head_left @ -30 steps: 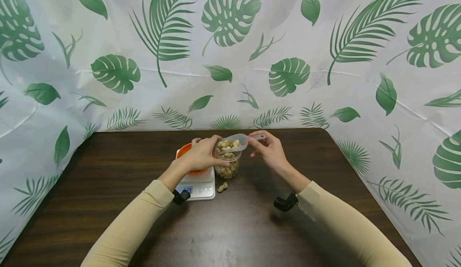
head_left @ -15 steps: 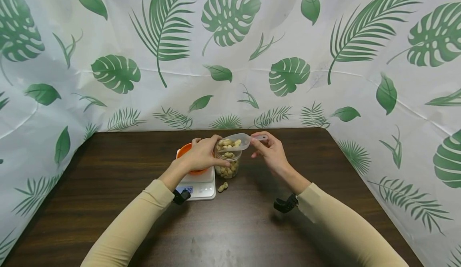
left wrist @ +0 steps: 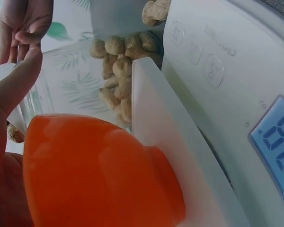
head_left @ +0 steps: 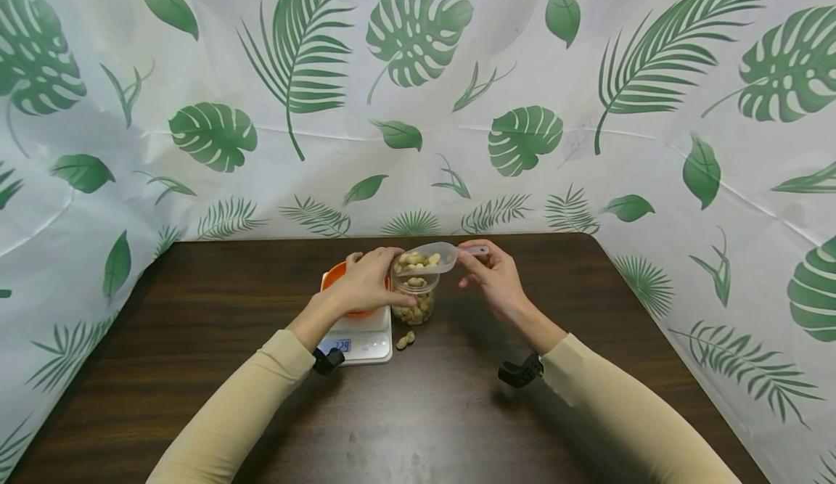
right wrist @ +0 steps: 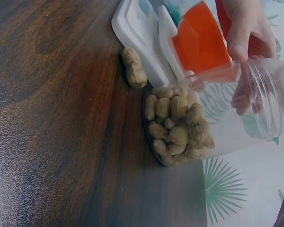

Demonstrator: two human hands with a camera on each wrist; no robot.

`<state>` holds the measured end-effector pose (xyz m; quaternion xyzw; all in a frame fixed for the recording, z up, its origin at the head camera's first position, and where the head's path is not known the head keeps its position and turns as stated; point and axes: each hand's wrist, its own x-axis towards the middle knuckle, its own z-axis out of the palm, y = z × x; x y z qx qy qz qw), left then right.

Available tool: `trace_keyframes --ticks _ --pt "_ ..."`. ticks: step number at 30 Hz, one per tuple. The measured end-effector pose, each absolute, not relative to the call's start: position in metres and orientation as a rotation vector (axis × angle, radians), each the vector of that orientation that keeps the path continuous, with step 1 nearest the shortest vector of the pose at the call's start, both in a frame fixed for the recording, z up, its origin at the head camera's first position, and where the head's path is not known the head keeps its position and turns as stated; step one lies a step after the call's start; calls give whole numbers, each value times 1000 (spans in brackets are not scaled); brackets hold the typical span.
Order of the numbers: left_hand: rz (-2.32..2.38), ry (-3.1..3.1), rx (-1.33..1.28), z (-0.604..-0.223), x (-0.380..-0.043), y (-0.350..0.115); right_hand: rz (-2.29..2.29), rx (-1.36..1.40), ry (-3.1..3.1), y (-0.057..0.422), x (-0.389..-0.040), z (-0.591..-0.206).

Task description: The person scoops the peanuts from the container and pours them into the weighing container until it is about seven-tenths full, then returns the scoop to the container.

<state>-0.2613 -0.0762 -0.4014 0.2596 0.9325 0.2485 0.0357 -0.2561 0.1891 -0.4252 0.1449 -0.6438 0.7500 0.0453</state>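
Note:
My left hand [head_left: 362, 281] holds the upper part of a clear jar [head_left: 414, 313], its thumb at the neck in the right wrist view. Peanuts [right wrist: 177, 127] fill the lower part of that jar. Over the jar's mouth lies a translucent scoop [head_left: 445, 259] loaded with several peanuts, its handle pinched between thumb and fingers of my right hand [head_left: 494, 277]. Close to the left palm, an orange bowl [left wrist: 90, 170] stands on a white kitchen scale [head_left: 372, 350]; the bowl's inside is mostly hidden by the hand.
One loose peanut [right wrist: 134, 68] lies on the dark wooden table [head_left: 418, 411] in front of the jar, next to the scale. The scale's display [head_left: 339, 345] is lit. A leaf-patterned sheet [head_left: 431, 179] hangs behind the table and along its sides.
The scoop and my right hand have shifted slightly to the right over the jar's mouth. My left hand, the jar and the bowl stay in place.

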Motion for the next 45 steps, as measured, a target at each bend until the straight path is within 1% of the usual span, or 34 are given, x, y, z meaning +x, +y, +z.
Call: trace_keyframes --ticks 15,26,36,45 --pt "785 2899 754 -394 -255 -97 2317 457 -1949 185 -258 -414" --pt "768 2811 687 -383 -247 -133 2298 524 -1983 168 -263 -404" --pt "851 2784 663 -396 -244 -157 2284 540 -2046 158 -262 -401" --pt "920 2726 702 -400 -243 -164 2221 559 -2139 149 -265 -401"
